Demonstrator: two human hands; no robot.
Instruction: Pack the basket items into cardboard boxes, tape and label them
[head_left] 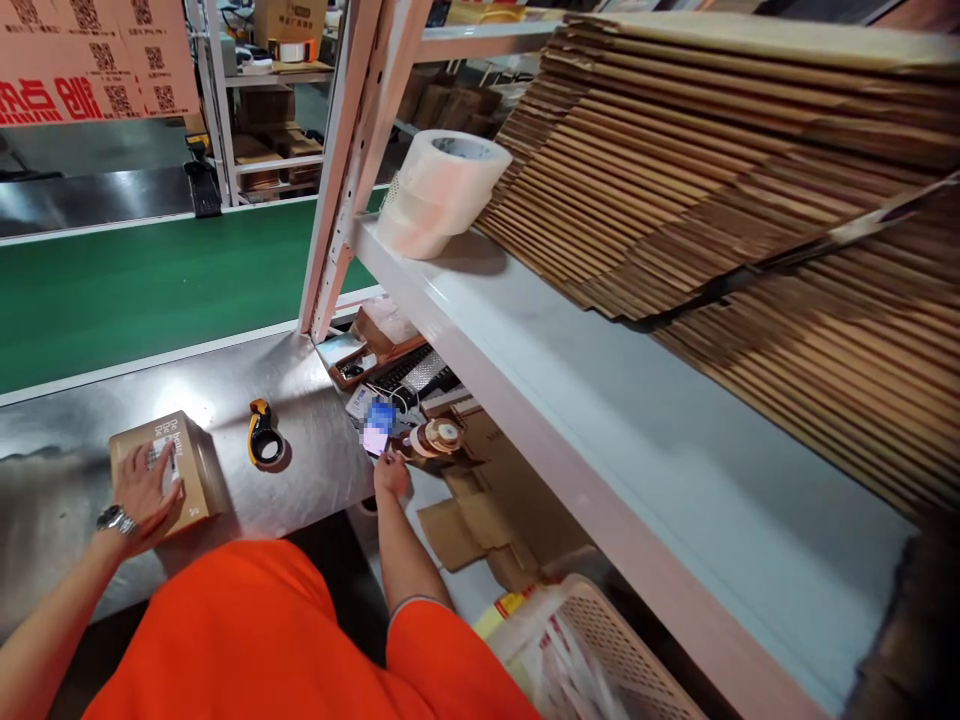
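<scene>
My left hand (147, 487) lies flat with fingers spread on top of a small brown cardboard box (193, 478) on the steel worktable (300, 400). A watch sits on that wrist. My right hand (391, 473) reaches under the shelf, its fingers pinched at a small pale slip (374, 441) next to a brown tape dispenser (435, 438). Whether it grips the slip is unclear. A yellow and black tape cutter (262, 434) lies on the steel between the two hands.
A white shelf (600, 400) carries a tall stack of flat cardboard (750, 200) and rolls of clear tape (442, 190). Below are a keyboard (412, 372), cardboard scraps (480, 520) and a beige plastic basket (600, 650). A green conveyor belt (150, 280) runs behind the table.
</scene>
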